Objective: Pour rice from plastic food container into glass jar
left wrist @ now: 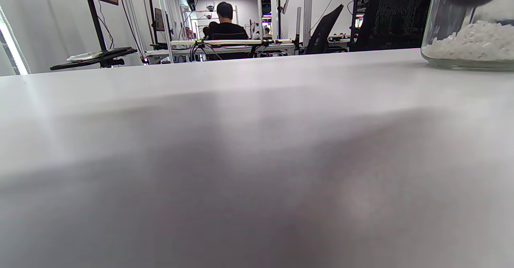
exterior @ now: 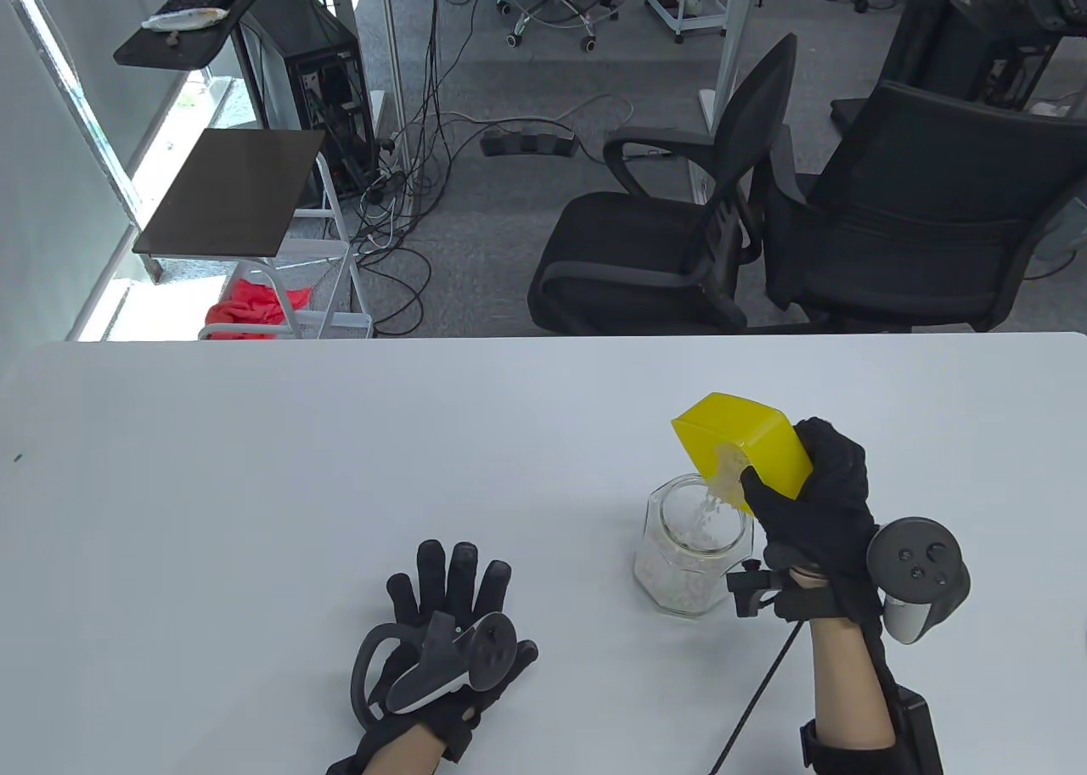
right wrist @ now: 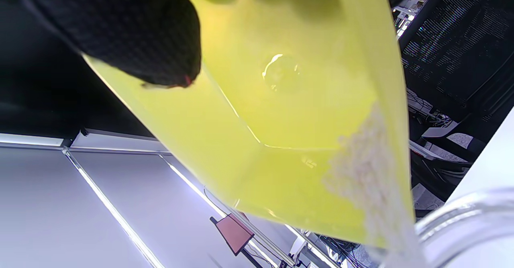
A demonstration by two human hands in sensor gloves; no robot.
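My right hand (exterior: pixel 807 503) grips a yellow plastic food container (exterior: pixel 747 452), tilted with one corner down over the mouth of a glass jar (exterior: pixel 692 554) on the white table (exterior: pixel 340 469). White rice (exterior: pixel 709 508) streams from that corner into the jar, which holds rice in its lower part. In the right wrist view the container (right wrist: pixel 281 111) fills the frame, rice (right wrist: pixel 373 179) slides down its lower edge and the jar rim (right wrist: pixel 466 215) shows at the bottom right. My left hand (exterior: pixel 450 605) rests flat on the table, fingers spread, left of the jar. The left wrist view shows the jar (left wrist: pixel 470 39) at the far right.
Two black office chairs (exterior: pixel 679 249) stand just beyond the table's far edge. A small side table (exterior: pixel 229 193) and a wire rack with red cloth (exterior: pixel 255 304) stand at the back left.
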